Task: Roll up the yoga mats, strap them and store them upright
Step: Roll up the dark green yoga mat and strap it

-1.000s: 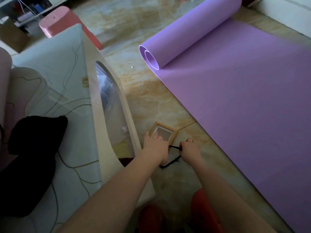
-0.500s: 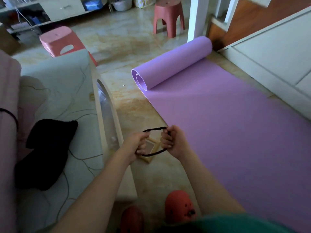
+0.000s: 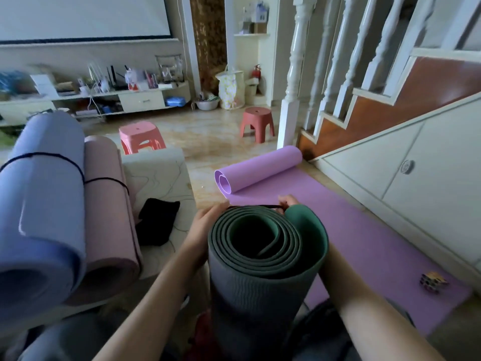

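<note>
Hands point(image 3: 201, 225) point(image 3: 287, 201), partly hidden behind green mat point(image 3: 260, 269), seemingly stretch strap point(image 3: 256, 206).

The rolled green mat point(image 3: 263, 256) stands upright in the foreground and blocks the middle. Left of it the way is tight — a black cloth point(image 3: 157, 222) lies near, then the pink roll point(image 3: 109, 204) and blue roll point(image 3: 41, 204) wall off that side. Right of it the flat purple mat point(image 3: 364, 235) lies low, with only a small toy point(image 3: 432, 282) on it. Beyond it, bare floor point(image 3: 208, 136) runs to two stools point(image 3: 257, 123).
</note>
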{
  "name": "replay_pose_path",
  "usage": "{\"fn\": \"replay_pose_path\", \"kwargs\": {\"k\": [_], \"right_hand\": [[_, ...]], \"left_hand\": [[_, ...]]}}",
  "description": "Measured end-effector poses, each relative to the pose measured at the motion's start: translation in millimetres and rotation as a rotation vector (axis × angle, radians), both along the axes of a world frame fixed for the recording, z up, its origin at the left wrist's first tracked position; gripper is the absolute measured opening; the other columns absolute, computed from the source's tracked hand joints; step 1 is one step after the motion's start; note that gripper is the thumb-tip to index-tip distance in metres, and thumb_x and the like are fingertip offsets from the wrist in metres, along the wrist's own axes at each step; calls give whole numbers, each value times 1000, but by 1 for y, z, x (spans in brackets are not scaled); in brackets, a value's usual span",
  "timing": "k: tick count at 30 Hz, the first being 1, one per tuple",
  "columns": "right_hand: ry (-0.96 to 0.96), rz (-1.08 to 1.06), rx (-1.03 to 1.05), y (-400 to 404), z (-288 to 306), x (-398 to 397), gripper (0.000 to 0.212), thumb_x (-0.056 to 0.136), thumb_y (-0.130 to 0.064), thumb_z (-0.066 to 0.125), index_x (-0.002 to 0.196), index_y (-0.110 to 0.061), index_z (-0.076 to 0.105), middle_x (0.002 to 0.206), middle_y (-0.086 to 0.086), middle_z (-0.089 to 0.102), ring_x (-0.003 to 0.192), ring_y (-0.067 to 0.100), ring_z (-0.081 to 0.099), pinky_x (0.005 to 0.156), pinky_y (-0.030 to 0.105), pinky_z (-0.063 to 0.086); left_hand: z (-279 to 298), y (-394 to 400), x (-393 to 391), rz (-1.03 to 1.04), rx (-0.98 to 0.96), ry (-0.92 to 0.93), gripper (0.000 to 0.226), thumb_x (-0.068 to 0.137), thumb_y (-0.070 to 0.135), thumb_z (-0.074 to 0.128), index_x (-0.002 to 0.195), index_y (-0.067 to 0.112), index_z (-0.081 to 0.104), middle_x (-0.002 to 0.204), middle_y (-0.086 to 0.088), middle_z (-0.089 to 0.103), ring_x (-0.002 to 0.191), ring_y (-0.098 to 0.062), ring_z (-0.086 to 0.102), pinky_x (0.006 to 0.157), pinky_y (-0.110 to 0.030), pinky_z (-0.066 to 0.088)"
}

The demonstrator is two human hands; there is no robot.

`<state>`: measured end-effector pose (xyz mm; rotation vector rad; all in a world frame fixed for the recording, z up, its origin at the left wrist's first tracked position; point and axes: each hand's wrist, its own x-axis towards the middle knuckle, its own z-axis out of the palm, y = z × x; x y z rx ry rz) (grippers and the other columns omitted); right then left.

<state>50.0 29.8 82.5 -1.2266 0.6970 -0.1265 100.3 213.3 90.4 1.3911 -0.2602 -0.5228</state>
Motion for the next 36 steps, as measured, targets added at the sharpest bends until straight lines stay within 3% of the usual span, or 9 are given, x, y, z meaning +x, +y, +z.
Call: {"fn": "replay_pose_path", "kwargs": {"k": [5, 10, 16, 20, 22, 23, 25, 30, 36], "right_hand": [[14, -377, -426, 45, 19, -46, 41, 91, -22, 49, 54, -13, 35, 55, 5, 32, 69, 24, 31, 62, 32, 33], [-86, -297, -509, 88, 48, -80, 43, 90, -29, 55, 52, -12, 44, 56, 6, 44, 67, 24, 41, 66, 33, 35], [-99, -159, -496, 93, 42, -117, 35, 101, -31, 44, 69, -19, 47, 64, -4, 47, 55, 8, 44, 45, 10, 36], [-103, -195, -490, 98, 43, -119, 38, 99, -30, 50, 94, 5, 63, 80, 18, 58, 77, 25, 51, 48, 16, 39], [-133, -206, -501, 105, 42, -121, 34, 95, -29, 56, 72, -5, 46, 72, 29, 49, 70, 26, 46, 57, 28, 36], [-146, -206, -486, 108, 43, -123, 44, 93, -29, 57, 91, 13, 48, 68, 26, 47, 68, 20, 46, 59, 29, 35], [-145, -200, -461, 108, 44, -124, 37, 92, -30, 57, 71, 0, 60, 63, 11, 47, 66, 15, 43, 59, 29, 37], [-122, -210, -366, 104, 43, -123, 35, 93, -28, 56, 73, -1, 68, 65, 8, 60, 63, 17, 51, 56, 24, 43], [-80, -161, -409, 102, 41, -124, 36, 95, -29, 58, 67, -8, 49, 64, 8, 40, 63, 16, 37, 51, 25, 32]], "left_hand": [[33, 12, -45, 89, 25, -147, 31, 100, 16, 48, 71, 9, 58, 58, -2, 44, 43, -5, 41, 42, -12, 32], [40, 38, -64, 173, -360, -47, 18, 98, 5, 44, 81, 10, 48, 62, -1, 34, 39, -4, 31, 40, -15, 31], [33, 55, -101, 291, -298, -172, 29, 95, 1, 46, 67, 5, 53, 57, -4, 37, 42, -4, 31, 45, -19, 26], [38, 55, -108, 67, -98, -327, 22, 92, 5, 56, 70, 8, 58, 54, 6, 44, 46, -2, 40, 48, -15, 32], [42, 58, -107, -201, -7, -323, 7, 87, 11, 64, 91, 9, 69, 72, 2, 63, 64, -5, 59, 61, -14, 45], [43, 59, -102, -327, 31, -307, 20, 84, 14, 64, 103, 11, 71, 88, -2, 70, 79, -11, 66, 71, -18, 50], [48, 57, -91, -475, 136, -303, 32, 86, 17, 62, 117, 15, 70, 111, -6, 71, 104, -21, 66, 89, -27, 52], [55, 42, -74, -515, 346, -359, 51, 73, 53, 68, 116, 26, 70, 110, 1, 71, 106, -15, 66, 103, -37, 47], [54, 38, -57, -730, 339, -403, 18, 93, 13, 62, 109, 16, 72, 111, -9, 71, 104, -17, 65, 98, -29, 49]]}}
